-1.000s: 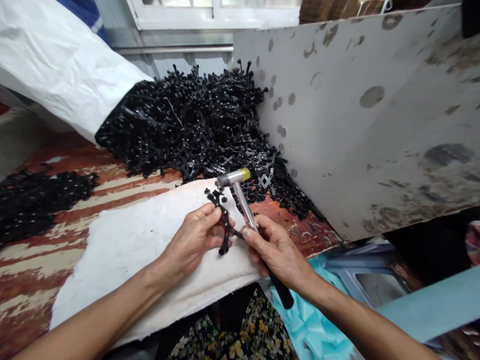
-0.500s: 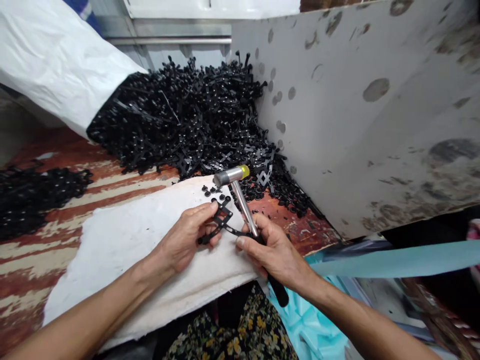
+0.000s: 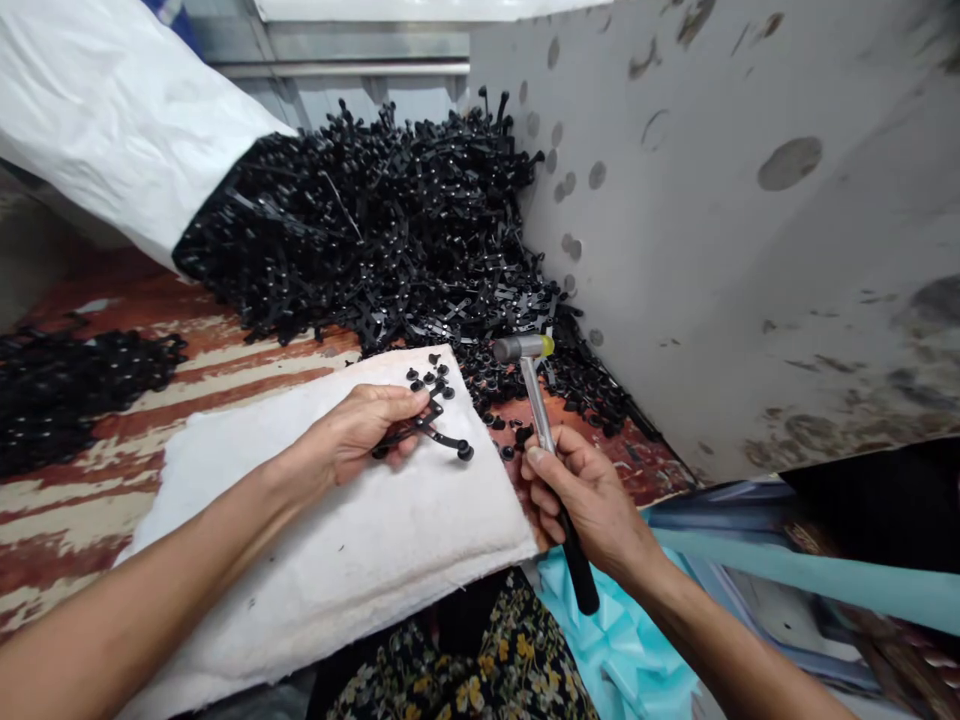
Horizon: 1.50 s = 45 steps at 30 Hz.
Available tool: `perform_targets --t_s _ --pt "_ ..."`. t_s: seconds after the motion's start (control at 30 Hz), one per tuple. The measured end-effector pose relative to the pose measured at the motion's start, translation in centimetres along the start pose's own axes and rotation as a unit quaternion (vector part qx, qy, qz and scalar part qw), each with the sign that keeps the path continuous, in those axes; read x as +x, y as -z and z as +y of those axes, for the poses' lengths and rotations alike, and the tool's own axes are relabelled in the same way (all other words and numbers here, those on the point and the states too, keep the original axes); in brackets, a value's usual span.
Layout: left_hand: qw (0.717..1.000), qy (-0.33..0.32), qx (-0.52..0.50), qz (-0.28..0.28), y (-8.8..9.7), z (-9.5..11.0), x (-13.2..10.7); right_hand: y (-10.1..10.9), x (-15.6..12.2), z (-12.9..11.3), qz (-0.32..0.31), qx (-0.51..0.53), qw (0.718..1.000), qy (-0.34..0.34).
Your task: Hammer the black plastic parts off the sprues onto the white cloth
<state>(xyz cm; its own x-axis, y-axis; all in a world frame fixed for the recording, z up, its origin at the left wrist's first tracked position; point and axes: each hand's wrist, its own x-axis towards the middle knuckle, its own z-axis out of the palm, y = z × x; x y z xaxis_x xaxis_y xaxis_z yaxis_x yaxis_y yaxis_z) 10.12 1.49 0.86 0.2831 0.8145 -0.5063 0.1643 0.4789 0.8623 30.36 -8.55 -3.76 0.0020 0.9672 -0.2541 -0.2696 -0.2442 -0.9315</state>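
Observation:
My left hand (image 3: 367, 425) pinches a black jointed linkage (image 3: 435, 432) over a white cloth pad (image 3: 300, 540); one curved arm with a round knob points right. Part of the linkage is hidden behind my fingers. In my right hand (image 3: 581, 480) is a small mallet (image 3: 538, 390), its head up, with a grey face on the left and a yellow one on the right. Its black handle runs down below my fist. Several small black knobs (image 3: 429, 378) lie at the pad's far corner, just beyond my left hand.
A big heap of black linkages (image 3: 375, 230) spills from a white sack (image 3: 120, 120) at the back. Another black pile (image 3: 75, 390) lies at the left on the worn red tabletop (image 3: 67, 510). A stained grey panel (image 3: 712, 230) stands along the right. Turquoise plastic (image 3: 622, 640) hangs below.
My right hand has moved right with the mallet, away from the linkage. The linkage's curved arm now sticks out freely. My left hand has shifted slightly left.

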Motion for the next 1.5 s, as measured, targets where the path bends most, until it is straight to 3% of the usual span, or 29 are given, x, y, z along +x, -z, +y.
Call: perform_targets --t_s 0.3,0.63,1.5 --pt "0.997 0.046 -0.053 0.034 -0.7 0.7 0.6 0.2 0.2 0.3 0.003 0.045 0.999 -0.013" --pt "0.996 0.056 -0.046 0.052 -1.2 1.4 0.8 0.2 0.4 0.7 0.0 0.048 0.999 0.007" --pt "0.996 0.062 -0.037 0.05 -1.2 1.2 0.9 0.3 0.3 0.4 -0.011 0.04 0.999 0.002"
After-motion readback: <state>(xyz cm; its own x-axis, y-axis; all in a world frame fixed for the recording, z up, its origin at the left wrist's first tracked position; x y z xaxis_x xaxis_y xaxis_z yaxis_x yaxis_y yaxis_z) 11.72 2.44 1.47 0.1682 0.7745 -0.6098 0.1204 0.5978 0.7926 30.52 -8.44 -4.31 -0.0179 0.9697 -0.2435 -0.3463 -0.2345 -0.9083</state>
